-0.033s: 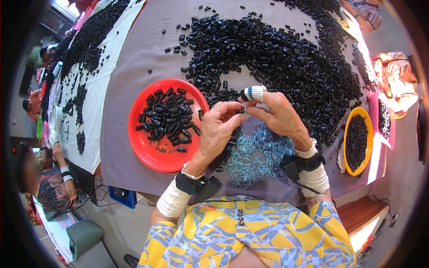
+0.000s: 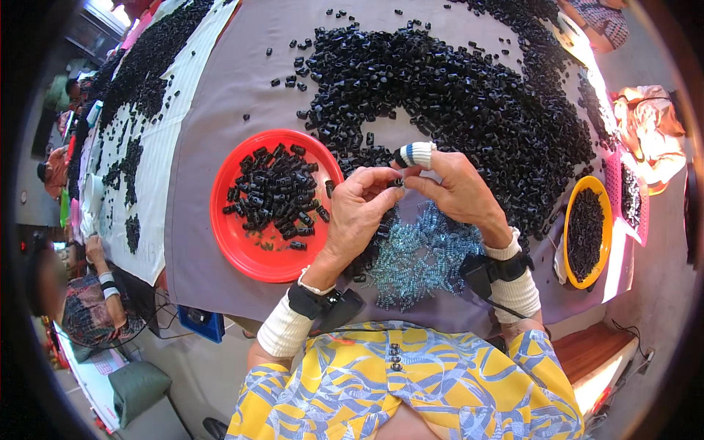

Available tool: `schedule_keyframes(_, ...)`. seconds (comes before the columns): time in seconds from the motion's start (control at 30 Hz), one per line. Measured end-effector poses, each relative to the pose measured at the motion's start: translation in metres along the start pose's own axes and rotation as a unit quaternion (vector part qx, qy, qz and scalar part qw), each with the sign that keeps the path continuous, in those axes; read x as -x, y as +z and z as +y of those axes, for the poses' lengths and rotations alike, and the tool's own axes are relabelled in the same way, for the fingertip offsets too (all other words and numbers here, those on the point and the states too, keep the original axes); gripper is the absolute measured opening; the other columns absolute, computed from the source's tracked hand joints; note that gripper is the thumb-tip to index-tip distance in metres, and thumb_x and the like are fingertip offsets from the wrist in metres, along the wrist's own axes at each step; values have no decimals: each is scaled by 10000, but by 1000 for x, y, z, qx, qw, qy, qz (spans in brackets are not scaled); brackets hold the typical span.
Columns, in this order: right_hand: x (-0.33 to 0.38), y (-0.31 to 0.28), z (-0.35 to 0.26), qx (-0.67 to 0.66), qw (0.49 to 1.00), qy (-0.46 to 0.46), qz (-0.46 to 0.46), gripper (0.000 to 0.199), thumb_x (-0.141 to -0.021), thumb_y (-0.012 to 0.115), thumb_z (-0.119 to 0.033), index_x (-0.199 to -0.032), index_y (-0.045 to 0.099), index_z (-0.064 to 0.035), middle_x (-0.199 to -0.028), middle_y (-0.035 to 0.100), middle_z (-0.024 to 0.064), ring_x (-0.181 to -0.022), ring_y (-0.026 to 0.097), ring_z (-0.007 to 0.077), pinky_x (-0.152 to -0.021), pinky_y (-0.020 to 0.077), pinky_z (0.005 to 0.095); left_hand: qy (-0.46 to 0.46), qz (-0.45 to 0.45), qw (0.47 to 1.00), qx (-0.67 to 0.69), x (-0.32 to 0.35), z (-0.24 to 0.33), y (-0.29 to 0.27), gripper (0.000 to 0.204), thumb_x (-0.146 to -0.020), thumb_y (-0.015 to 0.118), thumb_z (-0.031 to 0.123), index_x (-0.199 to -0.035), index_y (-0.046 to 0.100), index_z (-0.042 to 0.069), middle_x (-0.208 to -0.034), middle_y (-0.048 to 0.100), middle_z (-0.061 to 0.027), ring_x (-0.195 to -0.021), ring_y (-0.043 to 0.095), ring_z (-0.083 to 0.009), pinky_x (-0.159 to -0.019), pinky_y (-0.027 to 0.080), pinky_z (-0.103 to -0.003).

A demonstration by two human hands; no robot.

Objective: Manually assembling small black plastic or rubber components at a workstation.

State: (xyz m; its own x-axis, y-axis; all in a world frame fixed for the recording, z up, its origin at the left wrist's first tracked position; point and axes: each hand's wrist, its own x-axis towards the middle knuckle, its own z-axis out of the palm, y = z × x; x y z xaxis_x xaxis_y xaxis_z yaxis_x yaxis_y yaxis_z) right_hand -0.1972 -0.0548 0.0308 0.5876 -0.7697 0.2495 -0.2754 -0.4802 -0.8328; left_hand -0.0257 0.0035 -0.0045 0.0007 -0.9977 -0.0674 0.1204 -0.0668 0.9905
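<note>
Head view: both hands meet above the near part of the grey tablecloth. The left hand pinches a small black piece between thumb and forefinger, to the right of the red bowl. The right hand, a white knit band with a blue stripe on one finger, brings its thumb and forefinger close to the same piece; whether they grip anything cannot be told, the contact being too small to resolve. Directly below the hands lies a loose cluster of pale-blue coils. The bowl contains a mound of black cylindrical parts. Beyond the hands spreads a broad heap of black pieces, curving down the right side toward a yellow bowl, itself filled with dark parts and standing near a pink basket.
</note>
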Motion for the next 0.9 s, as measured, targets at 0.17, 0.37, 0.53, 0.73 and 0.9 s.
schedule_keyframes(0.17, 1, 1, 7, 18, 1000, -8, -17, 153, -797, 636, -74, -885, 555, 21, -751, 615, 167, -685, 607, 344, -602, 472, 390, 27, -10, 999, -37, 1, -4, -2, 207, -822, 650, -15, -1029, 640, -18, -921, 627, -6, -797, 585, -56, -721, 479, -189)
schedule_keyframes(0.37, 8, 2, 6, 89, 994, -45, -38, 143, -797, 624, -80, -878, 558, 18, -744, 612, 168, -676, 597, 351, -605, 465, 401, 44, -6, 996, -78, 11, -6, 6, 196, -785, 679, 18, -978, 661, -6, -845, 572, -41, -744, 571, -95, -654, 456, -238)
schedule_keyframes(0.53, 22, -2, 1, -13, 994, 88, -65, 146, -804, 605, -66, -920, 552, 5, -714, 605, 149, -642, 612, 301, -582, 466, 356, 28, -24, 997, -64, 19, -12, 13, 182, -775, 680, 27, -954, 676, -6, -826, 583, -51, -718, 583, -111, -649, 468, -241)
schedule_keyframes(0.73, 20, -1, -1, 12, 992, 82, -92, 205, -805, 626, -89, -976, 569, 7, -702, 605, 148, -629, 617, 278, -583, 466, 335, 42, -39, 995, -78, 19, -13, 10, 186, -775, 676, 21, -958, 672, -10, -828, 577, -48, -719, 582, -102, -648, 473, -238)
schedule_keyframes(0.9, -5, 1, 19, 42, 997, 56, -19, 149, -797, 636, -113, -842, 570, 12, -718, 593, 164, -649, 607, 316, -597, 467, 375, -28, -11, 999, 15, 15, -8, -2, 186, -815, 660, 33, -997, 659, -3, -833, 628, -23, -723, 593, -86, -669, 486, -219)
